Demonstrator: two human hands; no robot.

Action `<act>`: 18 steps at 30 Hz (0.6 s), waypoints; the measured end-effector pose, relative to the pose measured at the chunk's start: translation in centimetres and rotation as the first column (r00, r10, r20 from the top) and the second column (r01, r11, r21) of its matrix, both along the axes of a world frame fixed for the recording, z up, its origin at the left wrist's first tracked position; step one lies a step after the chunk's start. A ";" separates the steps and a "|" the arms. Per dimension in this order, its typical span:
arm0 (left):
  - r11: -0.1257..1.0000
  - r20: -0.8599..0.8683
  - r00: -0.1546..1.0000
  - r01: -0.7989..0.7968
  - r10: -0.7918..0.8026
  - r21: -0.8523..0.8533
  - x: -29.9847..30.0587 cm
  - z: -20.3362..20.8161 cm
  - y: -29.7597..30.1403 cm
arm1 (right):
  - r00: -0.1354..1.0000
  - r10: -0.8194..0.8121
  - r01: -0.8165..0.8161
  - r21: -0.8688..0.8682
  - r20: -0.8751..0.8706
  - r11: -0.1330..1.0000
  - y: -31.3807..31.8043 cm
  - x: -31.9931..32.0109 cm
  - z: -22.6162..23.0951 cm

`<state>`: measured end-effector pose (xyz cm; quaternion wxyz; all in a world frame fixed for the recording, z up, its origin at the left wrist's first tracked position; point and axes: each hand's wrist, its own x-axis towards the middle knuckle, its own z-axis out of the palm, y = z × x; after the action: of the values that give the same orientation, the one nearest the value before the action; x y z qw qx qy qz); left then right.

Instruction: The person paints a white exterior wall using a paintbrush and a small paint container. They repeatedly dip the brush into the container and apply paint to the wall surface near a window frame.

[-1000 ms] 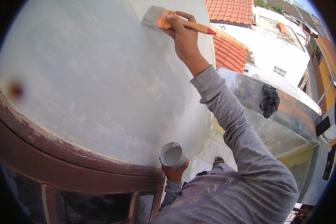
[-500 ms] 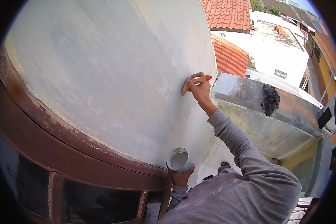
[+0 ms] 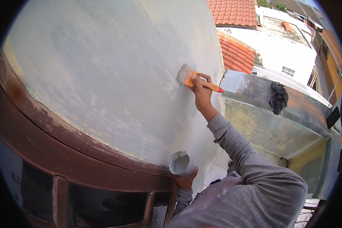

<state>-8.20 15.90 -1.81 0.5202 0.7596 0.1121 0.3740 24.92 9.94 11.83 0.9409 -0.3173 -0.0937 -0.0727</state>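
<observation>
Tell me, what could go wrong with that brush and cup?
The open cup in the left hand might tip, spilling any contents on the white floor tiles.
It is also close to the brown frame, so drips could mark it.
Bristles of the paintbrush in the right hand could leave streaks on the wall.

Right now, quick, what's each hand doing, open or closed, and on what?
Left hand: closed around a container of pale paint.
Right hand: closed on a paintbrush, bristles at the wall.
</observation>
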 end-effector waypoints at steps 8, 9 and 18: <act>0.996 -0.062 0.996 0.068 -0.065 0.054 -0.8 -0.6 0.4 | 0.966 -0.164 0.017 -0.585 -0.200 0.811 -2.4 -5.0 -8.4; 0.998 -0.045 0.997 0.057 -0.056 0.018 -0.4 -0.3 0.0 | 0.984 -0.172 0.114 -0.571 -0.048 0.813 -1.9 -5.0 -4.1; 0.987 -0.146 0.988 0.076 -0.055 0.143 -1.4 -0.8 -0.4 | 0.925 0.053 -0.092 0.087 0.376 0.992 -0.3 -5.2 19.6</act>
<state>-9.55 15.53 -2.63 0.4650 0.8241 0.0955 0.3090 19.67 9.59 31.43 0.9231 -0.2451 -0.2783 -0.1015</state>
